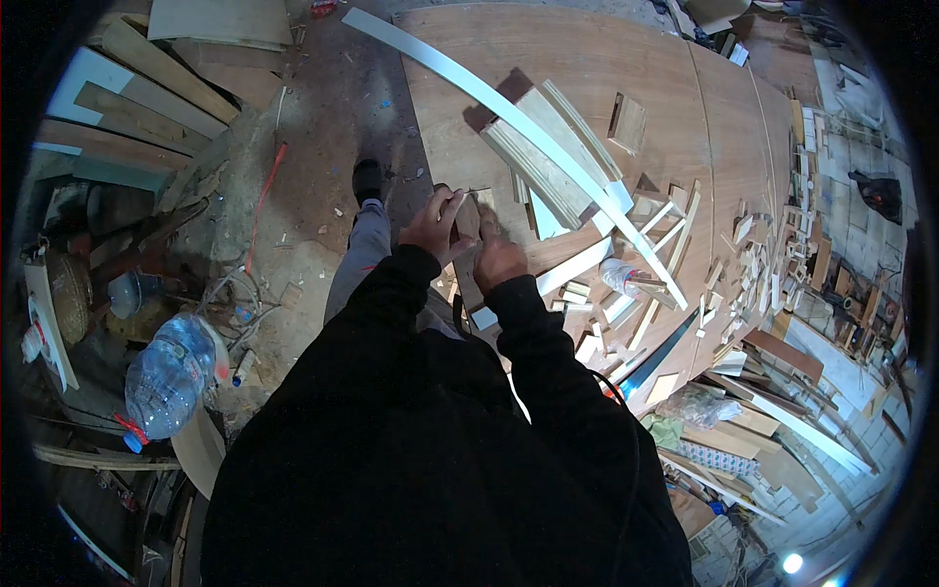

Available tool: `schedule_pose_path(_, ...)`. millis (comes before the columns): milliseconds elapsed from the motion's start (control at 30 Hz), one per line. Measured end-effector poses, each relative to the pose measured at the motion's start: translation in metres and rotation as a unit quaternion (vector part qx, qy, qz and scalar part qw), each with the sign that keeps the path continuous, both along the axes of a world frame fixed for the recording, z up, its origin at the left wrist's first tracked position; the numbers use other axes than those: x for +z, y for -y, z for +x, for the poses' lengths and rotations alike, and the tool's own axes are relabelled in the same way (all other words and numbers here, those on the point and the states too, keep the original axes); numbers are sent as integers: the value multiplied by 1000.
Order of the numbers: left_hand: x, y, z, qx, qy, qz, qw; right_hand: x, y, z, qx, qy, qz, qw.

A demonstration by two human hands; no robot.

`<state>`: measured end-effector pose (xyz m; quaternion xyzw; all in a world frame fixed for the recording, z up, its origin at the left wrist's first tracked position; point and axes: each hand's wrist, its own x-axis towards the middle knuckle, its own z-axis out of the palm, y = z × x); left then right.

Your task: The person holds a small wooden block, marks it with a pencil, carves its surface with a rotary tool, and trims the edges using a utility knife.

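A small brown wooden block [468,221] is held up between my two hands, close to the near left edge of the plywood worktable [465,68]. My left hand [433,229] is closed on its left side, with fingers over the top. On the other side my right hand [497,256] grips it, the index finger stretched along it; the rest of those fingers are partly hidden. Just to the right lies a stack of light wooden boards [548,161]. A long white strip [489,98] crosses over that stack.
Loose offcuts [675,230] and a clear plastic bottle [616,274] cover the table's right part. Another small block [627,123] lies farther back. On the left are a large bluish water bottle [171,377], a red cord [264,210] on the floor and leaning boards [147,108].
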<state>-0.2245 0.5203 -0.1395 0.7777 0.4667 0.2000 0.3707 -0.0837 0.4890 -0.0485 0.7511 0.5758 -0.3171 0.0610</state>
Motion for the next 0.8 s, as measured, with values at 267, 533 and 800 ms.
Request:
schedule_pose_path(267, 10, 2, 2, 5, -65, 5, 998, 9, 26, -2, 0, -17, 2, 1000)
schedule_pose_path(533, 1, 3, 1, 15, -25, 26, 999, 27, 62, -4, -18, -7, -91, 996)
schedule_pose_path(800, 1, 3, 2, 5, -6, 38, 999, 18, 63, 6, -28, -13, -102, 994)
